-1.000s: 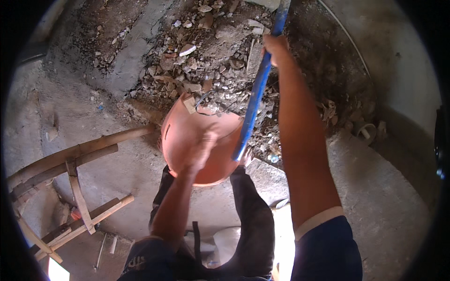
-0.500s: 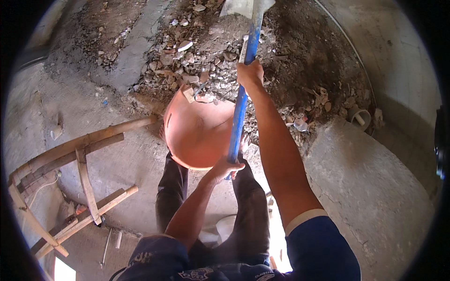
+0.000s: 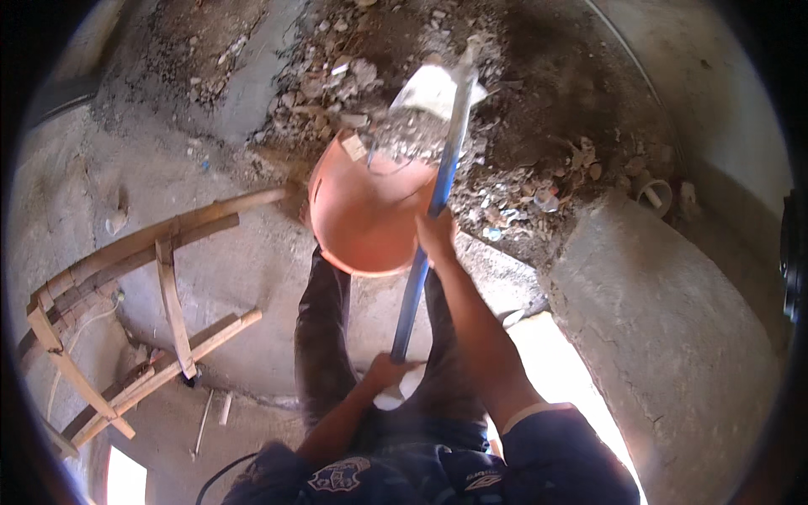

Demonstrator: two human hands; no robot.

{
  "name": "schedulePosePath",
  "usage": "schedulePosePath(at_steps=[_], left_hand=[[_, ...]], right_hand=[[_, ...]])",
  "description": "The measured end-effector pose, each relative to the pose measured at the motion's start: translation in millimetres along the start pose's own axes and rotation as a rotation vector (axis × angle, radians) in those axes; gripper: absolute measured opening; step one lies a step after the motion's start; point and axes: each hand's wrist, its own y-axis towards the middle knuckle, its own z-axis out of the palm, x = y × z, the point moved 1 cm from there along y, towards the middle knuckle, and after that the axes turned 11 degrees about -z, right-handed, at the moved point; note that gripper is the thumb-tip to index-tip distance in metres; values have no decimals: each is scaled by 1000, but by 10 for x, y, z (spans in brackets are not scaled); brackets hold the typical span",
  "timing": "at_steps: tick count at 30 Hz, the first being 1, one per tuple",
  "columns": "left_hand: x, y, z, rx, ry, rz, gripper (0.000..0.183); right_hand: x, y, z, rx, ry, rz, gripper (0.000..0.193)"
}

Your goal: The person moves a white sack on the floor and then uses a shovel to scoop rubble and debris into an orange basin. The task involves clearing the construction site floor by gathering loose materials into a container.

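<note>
Both hands are closed around the long blue handle [image 3: 415, 296] of a hoe. My left hand [image 3: 387, 370] grips its near end, between my thighs. Further up the handle, my right hand [image 3: 436, 237] is wrapped round it, beside the tub's rim. The hoe's pale, broad blade [image 3: 427, 91] stands in the rubble, with loose grit and stones [image 3: 412, 130] in front of it. An orange tub [image 3: 366, 223] lies tilted by my feet, its mouth toward the rubble. A small light block [image 3: 353, 148] is at the tub's far left edge.
Earth and broken stones [image 3: 320, 105] spread across the far side. A wooden ladder-like frame [image 3: 172, 278] is at the left. On the right, a concrete slab [image 3: 656, 311] lies below a white pipe piece [image 3: 652, 195]. A wall [image 3: 724, 109] bounds the far right.
The hoe has been pulled toward me, its blade coming nearer the tub with a heap of rubble. Both hands have moved back toward my body with the handle.
</note>
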Motion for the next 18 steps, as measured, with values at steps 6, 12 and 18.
schedulePosePath(at_steps=[6,12,18], left_hand=[[140,-147,112,-51,122,109,42],[-1736,812,-182,-173,199,628,38],[-4775,775,-808,-28,26,747,28]], right_hand=[[92,-360,-224,-98,-36,-76,27],[1219,791,-843,-217,-78,-592,36],[2762,2552,-935,-241,304,-859,26]])
